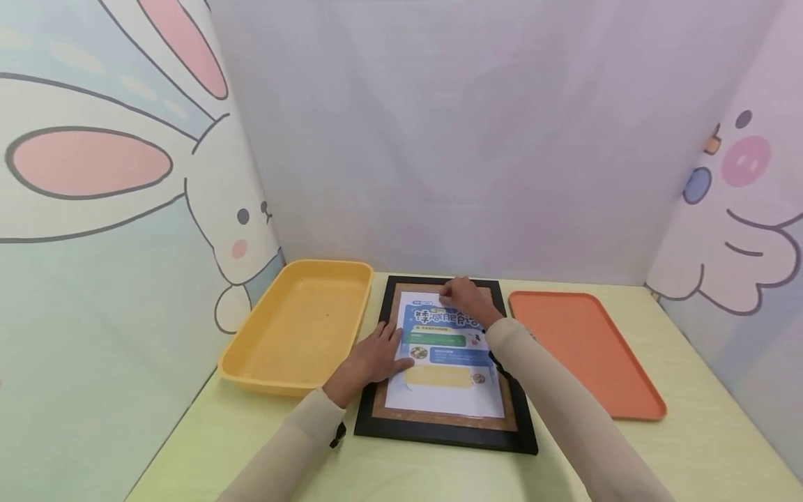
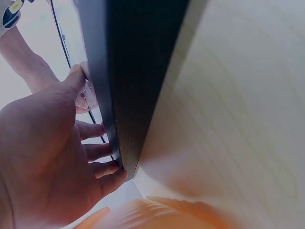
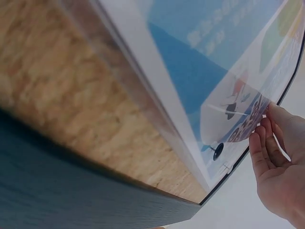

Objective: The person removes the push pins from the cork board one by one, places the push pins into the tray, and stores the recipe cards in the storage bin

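Observation:
A black-framed cork board (image 1: 439, 434) lies on the table with a printed poster (image 1: 452, 401) on it, under a clear shiny cover. My left hand (image 1: 373, 355) rests across the board's left side, fingers spread and thumb over the poster. In the left wrist view its fingertips lie along the black frame (image 2: 128, 90). At the poster's upper edge is my right hand (image 1: 467, 298), thumb and fingertips drawn together; I cannot tell what is between them. A black-headed pushpin (image 3: 218, 151) stands at a poster corner in the right wrist view, just short of the right fingers.
A deep yellow bin (image 1: 295, 335) stands left of the board, close to the left hand. To the right lies a flat orange tray (image 1: 590, 355), partly behind the right forearm. A pale curtain (image 1: 452, 139) and cartoon-printed side panels enclose the table.

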The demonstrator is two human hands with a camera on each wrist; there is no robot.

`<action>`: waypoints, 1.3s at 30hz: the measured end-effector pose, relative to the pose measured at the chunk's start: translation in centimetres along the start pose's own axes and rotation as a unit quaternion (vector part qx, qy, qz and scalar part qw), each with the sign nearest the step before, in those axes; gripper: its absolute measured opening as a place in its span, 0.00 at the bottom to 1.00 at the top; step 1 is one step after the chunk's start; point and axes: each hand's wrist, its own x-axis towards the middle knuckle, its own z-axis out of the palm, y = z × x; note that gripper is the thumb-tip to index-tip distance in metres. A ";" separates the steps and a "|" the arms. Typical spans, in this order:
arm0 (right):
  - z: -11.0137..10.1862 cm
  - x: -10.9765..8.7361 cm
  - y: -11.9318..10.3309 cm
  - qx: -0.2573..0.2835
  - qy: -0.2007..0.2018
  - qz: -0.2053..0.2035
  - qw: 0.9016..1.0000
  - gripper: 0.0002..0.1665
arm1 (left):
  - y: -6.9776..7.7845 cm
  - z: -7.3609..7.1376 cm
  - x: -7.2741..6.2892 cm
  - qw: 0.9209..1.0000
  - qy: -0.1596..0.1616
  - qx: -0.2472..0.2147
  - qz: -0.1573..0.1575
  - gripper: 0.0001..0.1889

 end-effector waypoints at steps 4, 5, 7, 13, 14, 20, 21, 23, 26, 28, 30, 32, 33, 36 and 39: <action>0.2 -0.1 0.4 0.001 0.007 -0.004 1.000 0.11 | 0.1 0.1 0.0 1.000 0.000 -0.001 0.000 0.46; 0.3 -0.1 0.4 0.001 0.009 -0.005 1.000 0.11 | 0.1 0.1 0.0 1.000 -0.001 -0.001 0.000 0.46; 0.3 -0.1 0.5 0.001 0.013 -0.003 1.000 0.11 | 0.1 0.1 0.0 1.000 0.000 -0.002 0.000 0.46; 0.1 0.1 0.4 0.010 0.022 0.000 1.000 0.08 | 0.1 -0.2 0.0 1.000 0.001 0.009 -0.001 0.46; 0.0 0.1 0.4 0.012 0.023 -0.001 1.000 0.08 | 0.1 -0.3 0.0 1.000 0.001 0.010 -0.002 0.46; -0.2 0.2 0.4 0.016 0.018 0.007 1.000 0.09 | 0.1 -0.4 0.1 1.000 0.001 0.010 -0.002 0.46; -0.2 0.1 0.4 0.017 0.018 0.007 1.000 0.08 | 0.2 -0.4 0.1 1.000 0.000 0.011 -0.002 0.47; -0.1 0.0 0.5 0.021 0.017 0.009 1.000 0.07 | 0.2 -0.4 0.1 1.000 -0.001 0.014 -0.001 0.47; 0.1 -0.1 0.7 0.024 0.022 0.008 0.999 0.06 | 0.3 -0.3 0.1 1.000 0.001 0.018 -0.001 0.46; 0.3 -0.1 0.7 0.026 0.025 0.010 0.999 0.06 | 0.3 -0.3 0.1 1.000 0.003 0.019 -0.001 0.46; 0.4 -0.1 0.6 0.027 0.027 0.013 0.999 0.06 | 0.3 -0.2 0.2 1.000 0.003 0.016 -0.001 0.46; 0.6 -0.2 0.5 0.028 0.029 0.015 0.999 0.06 | 0.3 -0.1 0.1 1.000 0.002 0.013 -0.002 0.46; 0.6 -0.3 0.5 0.031 0.029 0.017 0.999 0.07 | 0.2 -0.1 0.1 1.000 0.001 0.011 -0.003 0.46; 0.7 -0.5 0.4 0.039 0.030 0.024 0.999 0.07 | 0.2 0.1 0.1 1.000 0.000 0.012 -0.006 0.46; 0.8 -0.5 0.5 0.044 0.031 0.031 0.998 0.07 | 0.3 0.2 0.2 1.000 0.002 0.011 -0.006 0.46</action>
